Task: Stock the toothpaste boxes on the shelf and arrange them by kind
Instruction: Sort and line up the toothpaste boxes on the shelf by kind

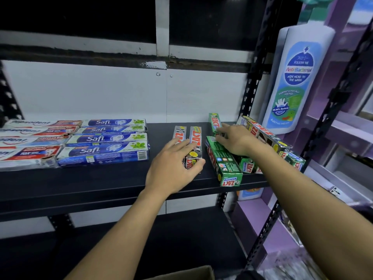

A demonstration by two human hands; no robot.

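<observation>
Mid-shelf, toward the right end: left hand (173,164) lies flat over two grey Zact boxes (194,138), fingers straight and slightly spread, thumb against the near end of the right one. Their long axes run front to back, in line with the forearm (a straight push looks easiest). Right hand (235,140) is nearer the green Zact boxes (224,164), fingers curled where a rear box meets a front one; whether it pinches either, cannot tell. A dark Zact box (262,131) leans tilted at the right end. Safi boxes (105,146) and Pepsodent boxes (30,142) lie crosswise at the left end. Shelf (101,178) is black and smooth; a wash bottle (296,77) stands on the neighbouring purple rack.
</observation>
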